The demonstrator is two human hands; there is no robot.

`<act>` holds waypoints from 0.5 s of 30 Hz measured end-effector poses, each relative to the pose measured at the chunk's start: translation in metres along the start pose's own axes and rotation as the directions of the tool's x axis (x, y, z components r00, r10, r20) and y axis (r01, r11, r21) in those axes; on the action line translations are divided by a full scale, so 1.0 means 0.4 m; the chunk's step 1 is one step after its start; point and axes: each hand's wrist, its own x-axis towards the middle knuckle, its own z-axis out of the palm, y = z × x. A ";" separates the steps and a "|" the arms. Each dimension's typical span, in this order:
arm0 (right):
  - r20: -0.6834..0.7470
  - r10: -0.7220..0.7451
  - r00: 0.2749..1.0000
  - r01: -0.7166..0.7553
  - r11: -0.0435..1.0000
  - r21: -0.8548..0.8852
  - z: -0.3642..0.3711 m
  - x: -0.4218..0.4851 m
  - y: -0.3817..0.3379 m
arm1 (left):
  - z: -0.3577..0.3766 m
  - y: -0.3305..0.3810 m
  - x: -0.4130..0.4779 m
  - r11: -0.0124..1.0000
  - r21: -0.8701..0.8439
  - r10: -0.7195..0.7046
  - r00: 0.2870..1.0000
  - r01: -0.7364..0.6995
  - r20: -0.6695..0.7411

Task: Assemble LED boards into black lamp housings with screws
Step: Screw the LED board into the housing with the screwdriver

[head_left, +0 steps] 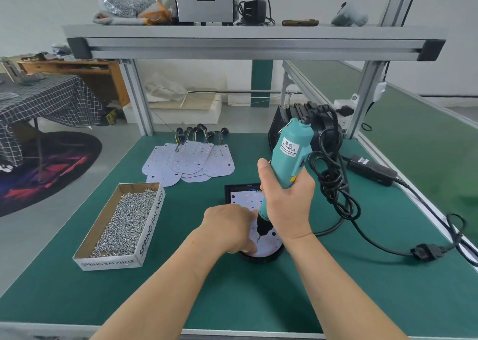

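Both bare arms reach forward, hands side by side, the right gripping and the left bearing down.

The right hand point(287, 202) wraps fist-like round the lower body of a teal plastic electric screwdriver point(291, 148), which stands nearly upright, thumb lying up its left side. The left hand point(227, 225) sits just beside it, knuckles up, fingers curled downward with tips on a white round-ended LED board point(269, 244) — whether they pinch anything is hidden. The left forearm point(165, 282) and right forearm point(336, 282) converge from below.

the teal plastic electric screwdriver point(289, 156) in my right hand point(287, 205) reads "keenwise" on its white label; my brown cardboard screw box point(141, 236) says "spring balancer" on two sides.
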 end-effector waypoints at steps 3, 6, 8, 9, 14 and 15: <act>0.005 0.011 1.000 -0.011 1.000 0.008 0.000 0.000 0.003 | 0.000 0.001 0.000 1.000 0.000 -0.001 1.000 0.001 0.004; 0.020 0.007 1.000 -0.007 1.000 -0.004 0.002 0.001 0.003 | -0.001 0.001 0.002 1.000 0.002 -0.004 1.000 0.004 0.003; 0.044 -0.007 0.999 0.008 1.000 -0.018 0.005 0.001 0.003 | -0.002 0.002 0.003 1.000 0.008 -0.007 1.000 0.007 0.003; 0.053 -0.020 0.998 0.021 0.999 -0.025 0.007 0.002 0.005 | -0.002 0.002 0.004 1.000 0.011 -0.010 1.000 0.010 0.004; 0.067 -0.059 0.996 0.062 0.997 -0.043 0.016 0.001 0.013 | 0.001 0.003 0.006 0.999 0.009 -0.031 0.999 0.031 0.011; 0.068 -0.063 0.996 0.066 0.997 -0.043 0.017 0.000 0.016 | 0.002 0.003 0.006 1.000 0.008 -0.031 0.999 0.030 0.011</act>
